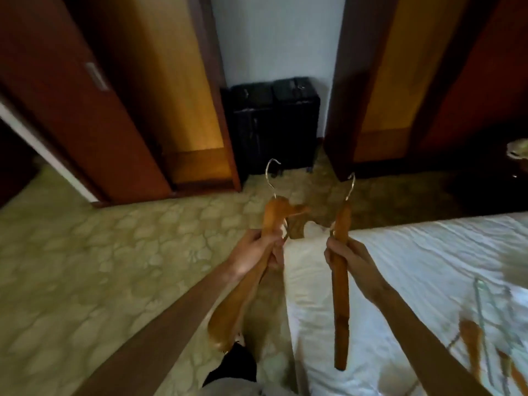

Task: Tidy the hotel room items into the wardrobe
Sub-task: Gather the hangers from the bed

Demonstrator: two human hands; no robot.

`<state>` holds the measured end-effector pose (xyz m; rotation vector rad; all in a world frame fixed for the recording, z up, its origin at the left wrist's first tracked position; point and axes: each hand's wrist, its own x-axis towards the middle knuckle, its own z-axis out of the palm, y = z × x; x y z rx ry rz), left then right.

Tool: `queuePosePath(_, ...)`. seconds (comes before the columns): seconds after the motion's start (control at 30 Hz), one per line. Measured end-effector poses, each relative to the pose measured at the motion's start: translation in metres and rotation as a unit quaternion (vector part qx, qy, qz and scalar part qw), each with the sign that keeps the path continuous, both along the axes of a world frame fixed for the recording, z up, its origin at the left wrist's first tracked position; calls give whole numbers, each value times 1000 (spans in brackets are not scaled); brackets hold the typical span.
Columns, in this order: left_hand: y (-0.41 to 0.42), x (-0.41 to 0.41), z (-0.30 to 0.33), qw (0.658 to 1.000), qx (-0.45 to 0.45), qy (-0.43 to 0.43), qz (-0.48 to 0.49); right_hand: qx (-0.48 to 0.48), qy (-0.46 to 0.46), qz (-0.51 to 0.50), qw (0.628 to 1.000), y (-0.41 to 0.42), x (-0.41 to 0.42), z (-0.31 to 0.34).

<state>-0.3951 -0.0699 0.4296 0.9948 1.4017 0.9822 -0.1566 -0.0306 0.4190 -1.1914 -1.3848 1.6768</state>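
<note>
Glossy wooden hangers point(341, 281), metal hooks point(271, 172); white cloth bedsheet point(414, 267).

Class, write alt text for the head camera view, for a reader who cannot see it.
A person's left hand and right hand each grip a wooden hanger, left hanger and right hanger, beside a white bed. Ahead, black suitcases stand between two open wardrobes, left wardrobe and right wardrobe.

left hand point(255, 250) grips wooden hanger point(243, 287); right hand point(347, 264) grips second hanger point(341, 295) | bed point(428, 267) right
</note>
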Motion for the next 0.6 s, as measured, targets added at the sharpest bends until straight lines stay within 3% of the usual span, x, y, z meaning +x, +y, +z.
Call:
queuePosePath(0.17, -2, -88, 30, 996, 35, -18, 83, 10, 10, 93, 996, 45, -103, 34)
queuePosePath(0.3, 15, -163, 47, 992, 52, 20, 111, 35, 15, 146, 989, 80, -191, 51)
queuePosePath(0.6, 111, -327, 102, 984, 120, 36, 128, 100, -5, 221, 970, 183, -358, 107)
